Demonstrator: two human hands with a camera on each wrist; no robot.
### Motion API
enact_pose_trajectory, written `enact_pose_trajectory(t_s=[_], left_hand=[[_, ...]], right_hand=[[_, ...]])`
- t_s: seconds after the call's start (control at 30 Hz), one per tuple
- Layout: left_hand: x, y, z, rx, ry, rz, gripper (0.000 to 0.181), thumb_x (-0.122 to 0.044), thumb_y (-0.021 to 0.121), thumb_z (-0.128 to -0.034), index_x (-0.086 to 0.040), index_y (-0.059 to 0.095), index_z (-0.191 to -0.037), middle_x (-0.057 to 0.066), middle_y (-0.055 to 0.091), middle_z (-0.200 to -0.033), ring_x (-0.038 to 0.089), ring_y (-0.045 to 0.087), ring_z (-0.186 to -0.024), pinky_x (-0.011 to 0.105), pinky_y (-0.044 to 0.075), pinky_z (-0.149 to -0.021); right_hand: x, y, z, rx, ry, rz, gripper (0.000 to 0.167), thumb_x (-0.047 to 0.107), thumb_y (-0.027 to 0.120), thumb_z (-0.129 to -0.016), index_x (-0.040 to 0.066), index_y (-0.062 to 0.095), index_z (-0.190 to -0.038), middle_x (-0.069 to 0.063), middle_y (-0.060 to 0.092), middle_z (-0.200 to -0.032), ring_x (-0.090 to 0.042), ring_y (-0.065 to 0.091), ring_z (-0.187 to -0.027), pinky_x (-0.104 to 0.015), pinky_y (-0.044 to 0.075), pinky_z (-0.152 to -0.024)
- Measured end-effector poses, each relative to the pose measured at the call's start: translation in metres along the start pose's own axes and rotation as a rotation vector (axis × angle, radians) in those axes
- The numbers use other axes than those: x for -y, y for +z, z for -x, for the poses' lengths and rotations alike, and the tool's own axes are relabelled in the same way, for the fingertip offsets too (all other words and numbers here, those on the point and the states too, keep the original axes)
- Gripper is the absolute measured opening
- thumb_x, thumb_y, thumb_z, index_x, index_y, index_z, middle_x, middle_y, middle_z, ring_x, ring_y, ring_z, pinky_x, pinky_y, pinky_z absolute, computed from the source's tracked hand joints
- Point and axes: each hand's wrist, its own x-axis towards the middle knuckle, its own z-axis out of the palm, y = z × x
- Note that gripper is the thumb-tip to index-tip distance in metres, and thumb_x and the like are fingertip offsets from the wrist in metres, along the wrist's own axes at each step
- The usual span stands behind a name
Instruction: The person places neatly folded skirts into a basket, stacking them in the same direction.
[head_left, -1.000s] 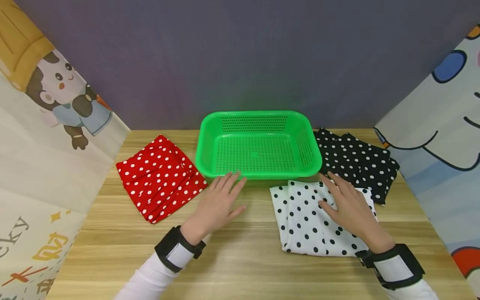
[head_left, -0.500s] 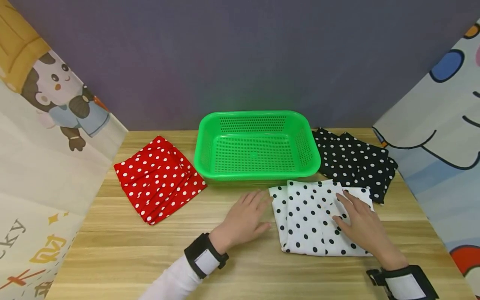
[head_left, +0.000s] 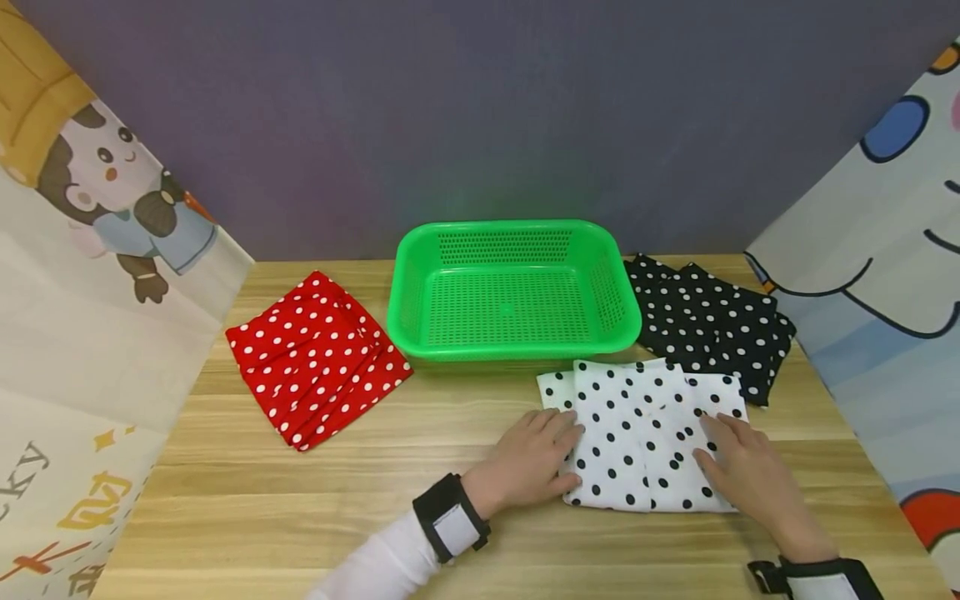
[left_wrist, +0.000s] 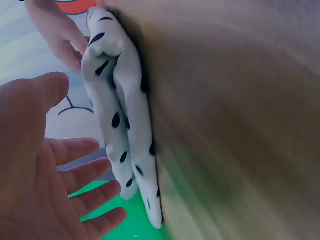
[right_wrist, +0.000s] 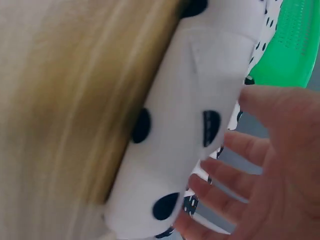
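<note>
A folded white cloth with black dots (head_left: 630, 442) lies flat in front of the green basket. At its left edge is my left hand (head_left: 525, 458), fingers spread and relaxed; the left wrist view shows these fingers (left_wrist: 85, 180) beside the cloth's folded layers (left_wrist: 125, 115). Over the cloth's right side is my right hand (head_left: 761, 479), its fingers loosely extended. In the right wrist view the right hand (right_wrist: 260, 165) is alongside the folded edge (right_wrist: 175, 125), with no grip on it; whether the fingertips touch the cloth I cannot tell.
The green basket (head_left: 513, 308) stands against the dark back wall with nothing inside. A red dotted cloth (head_left: 318, 362) lies at the left. A black dotted cloth (head_left: 712, 329) lies at the right, next to the white one. Printed side walls flank the wooden table (head_left: 247, 517).
My left hand has moved right and nearer to me, from the basket's front to the white cloth's left edge. My right hand has shifted right and nearer to me over the cloth.
</note>
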Motion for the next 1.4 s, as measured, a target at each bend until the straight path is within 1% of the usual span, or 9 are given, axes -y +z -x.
enact_pose_trajectory(t_s=[0.13,0.2,0.3,0.37,0.73,0.9,1.13,1.27,1.4], left_hand=[[-0.004,0.003,-0.001,0.026,-0.001,-0.012,0.065,-0.054,0.047,-0.0885,-0.010,0.041,-0.137,0.009,0.034,-0.144,0.024,0.036,-0.130,0.038,0.030,-0.107],[-0.005,0.003,-0.001,0.030,-0.004,-0.019,0.065,-0.053,0.047,-0.0884,-0.010,0.042,-0.136,0.009,0.035,-0.143,0.023,0.037,-0.129,0.037,0.031,-0.107],[-0.005,0.002,-0.001,0.037,-0.006,-0.022,0.063,-0.052,0.047,-0.0889,-0.010,0.044,-0.135,0.009,0.036,-0.142,0.023,0.039,-0.128,0.035,0.032,-0.106],[-0.005,0.002,0.000,0.049,-0.010,-0.010,0.062,-0.052,0.047,-0.0893,-0.009,0.045,-0.134,0.009,0.036,-0.142,0.023,0.039,-0.128,0.035,0.033,-0.105],[-0.003,0.003,0.007,0.079,-0.035,0.038,0.060,-0.051,0.047,-0.0895,-0.011,0.046,-0.134,0.008,0.036,-0.143,0.022,0.037,-0.129,0.034,0.032,-0.106],[0.001,0.004,0.014,0.070,-0.032,0.041,0.059,-0.050,0.049,-0.0889,-0.010,0.047,-0.133,0.008,0.038,-0.141,0.022,0.039,-0.128,0.034,0.032,-0.106],[0.007,0.003,0.027,0.066,-0.047,0.079,0.059,-0.048,0.050,-0.0884,-0.009,0.047,-0.133,0.009,0.039,-0.141,0.023,0.038,-0.129,0.035,0.031,-0.107],[0.011,0.003,0.036,0.069,-0.063,0.105,0.059,-0.047,0.051,-0.0885,-0.008,0.047,-0.133,0.009,0.039,-0.141,0.023,0.037,-0.129,0.035,0.030,-0.107],[0.016,0.005,0.046,0.058,-0.077,0.122,0.059,-0.046,0.051,-0.0885,-0.007,0.047,-0.132,0.009,0.039,-0.141,0.023,0.037,-0.129,0.035,0.030,-0.107]], right_hand=[[-0.003,0.003,0.004,0.083,0.047,0.020,0.052,0.022,0.061,-0.083,-0.006,0.046,-0.125,-0.035,0.045,-0.118,-0.055,0.045,-0.101,-0.063,0.039,-0.082],[-0.003,0.005,0.005,0.085,0.048,0.032,0.053,0.023,0.061,-0.084,-0.006,0.045,-0.126,-0.035,0.045,-0.118,-0.055,0.044,-0.102,-0.063,0.039,-0.082],[-0.001,0.007,0.005,0.048,0.039,0.050,0.053,0.022,0.062,-0.082,-0.006,0.046,-0.124,-0.034,0.046,-0.117,-0.053,0.046,-0.101,-0.062,0.040,-0.081],[0.000,0.007,0.006,0.045,0.041,0.053,0.053,0.022,0.062,-0.082,-0.007,0.047,-0.124,-0.034,0.046,-0.116,-0.054,0.045,-0.101,-0.063,0.040,-0.080],[0.007,0.003,0.006,0.088,0.050,0.045,0.053,0.024,0.062,-0.083,-0.004,0.047,-0.125,-0.033,0.047,-0.117,-0.053,0.045,-0.099,-0.063,0.040,-0.079],[0.012,0.003,0.006,0.115,0.042,0.042,0.054,0.027,0.063,-0.083,-0.002,0.047,-0.126,-0.031,0.048,-0.117,-0.052,0.046,-0.099,-0.062,0.040,-0.079],[0.022,0.007,0.005,0.074,0.005,0.031,0.055,0.028,0.065,-0.081,-0.001,0.049,-0.125,-0.029,0.051,-0.115,-0.050,0.049,-0.099,-0.061,0.042,-0.079],[0.029,0.008,0.005,0.064,-0.012,0.035,0.059,0.030,0.065,-0.081,-0.002,0.047,-0.128,-0.029,0.052,-0.115,-0.050,0.050,-0.099,-0.060,0.043,-0.080],[0.039,0.011,0.004,0.079,-0.010,0.048,0.063,0.031,0.065,-0.081,-0.004,0.044,-0.129,-0.029,0.052,-0.117,-0.049,0.050,-0.100,-0.058,0.042,-0.083]])
